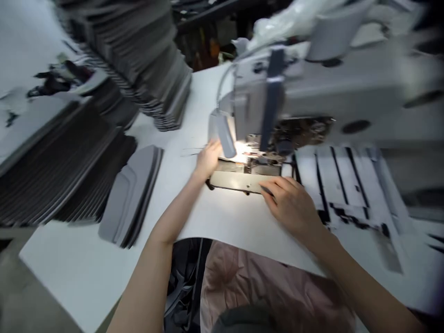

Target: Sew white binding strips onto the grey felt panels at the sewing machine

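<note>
A sewing machine stands on the white table, and a small lamp lights its needle area. My left hand is at the left side of that area, beside the lamp and the left end of the pale front plate. Glare and blur hide its fingertips. At the plate's right end, my right hand has thumb and fingers drawn together. A small dark shape shows between them, too blurred to name. Thin dark threads lie left of my left hand.
Tall stacks of grey padded pieces and more stacked grey pieces fill the left side. A few grey panels lie nearer. White strips with dark bands lie at the right. Pink fabric is below the table's curved front edge.
</note>
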